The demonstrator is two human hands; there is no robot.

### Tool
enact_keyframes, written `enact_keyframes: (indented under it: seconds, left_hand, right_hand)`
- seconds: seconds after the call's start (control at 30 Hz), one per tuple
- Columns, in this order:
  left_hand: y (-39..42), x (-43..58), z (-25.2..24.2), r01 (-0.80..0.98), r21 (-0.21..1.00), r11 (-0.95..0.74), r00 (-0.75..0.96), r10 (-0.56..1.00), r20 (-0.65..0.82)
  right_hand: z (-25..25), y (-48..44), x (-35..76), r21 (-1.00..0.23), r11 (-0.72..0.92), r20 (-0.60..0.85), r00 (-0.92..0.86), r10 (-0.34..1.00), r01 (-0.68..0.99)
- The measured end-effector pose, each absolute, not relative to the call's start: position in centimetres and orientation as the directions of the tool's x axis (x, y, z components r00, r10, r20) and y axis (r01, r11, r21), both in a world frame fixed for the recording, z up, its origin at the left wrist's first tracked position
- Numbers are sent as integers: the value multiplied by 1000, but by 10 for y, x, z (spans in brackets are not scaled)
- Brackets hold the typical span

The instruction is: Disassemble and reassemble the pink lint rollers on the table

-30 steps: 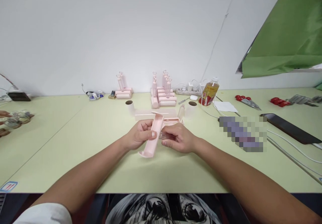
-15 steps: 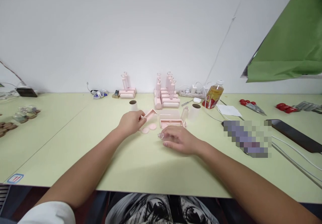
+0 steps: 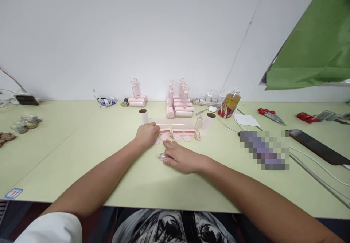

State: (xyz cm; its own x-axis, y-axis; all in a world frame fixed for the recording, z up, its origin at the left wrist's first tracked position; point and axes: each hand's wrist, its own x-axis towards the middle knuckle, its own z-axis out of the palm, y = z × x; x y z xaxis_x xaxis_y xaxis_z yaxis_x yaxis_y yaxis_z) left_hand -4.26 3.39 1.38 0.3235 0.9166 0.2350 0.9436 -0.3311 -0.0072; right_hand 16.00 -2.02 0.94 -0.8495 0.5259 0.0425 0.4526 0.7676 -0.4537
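Note:
My left hand (image 3: 147, 133) is closed on the left end of a pink trough-shaped shell (image 3: 164, 131), which rests on the table. Beside it lies a second pink shell (image 3: 183, 132), its hollow side showing. Several flat pink discs (image 3: 187, 138) lie along the front of the shells. My right hand (image 3: 183, 158) keeps a small clear plastic handle (image 3: 160, 156) under its thumb and fingers, while its outstretched forefinger reaches the edge of another pink disc (image 3: 164, 137). Behind the shells are translucent pale pink covers (image 3: 183, 124). A clear pink handle (image 3: 199, 122) stands at their right end.
White rolls with brown cores stand left (image 3: 143, 117) and right (image 3: 210, 123) of the shells. Pink lint rollers (image 3: 183, 110) with upright handles line the wall. Further right are a drink bottle (image 3: 230, 104), a power strip (image 3: 206, 102), white paper (image 3: 247, 120) and red-handled tools (image 3: 271, 115).
My left hand has set the tilted pink shell down beside the other one. My right hand has moved left and nearer with the clear handle, uncovering discs before the right shell.

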Motion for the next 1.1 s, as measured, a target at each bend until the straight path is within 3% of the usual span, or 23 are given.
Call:
enact_keyframes:
  seconds: [0.17,0.37,1.1]
  left_hand:
    - [29,-49,26,924,-24,-382,378,902,209]
    - [18,-66,49,801,29,-598,594,800,83]
    - [15,-57,36,773,106,-625,608,779,154]
  right_hand:
    - [9,-19,158,-464,766,58,-847,528,445]
    - [9,-19,158,-460,769,82,-841,534,443]
    - [7,-16,161,-463,774,122,-834,538,432]
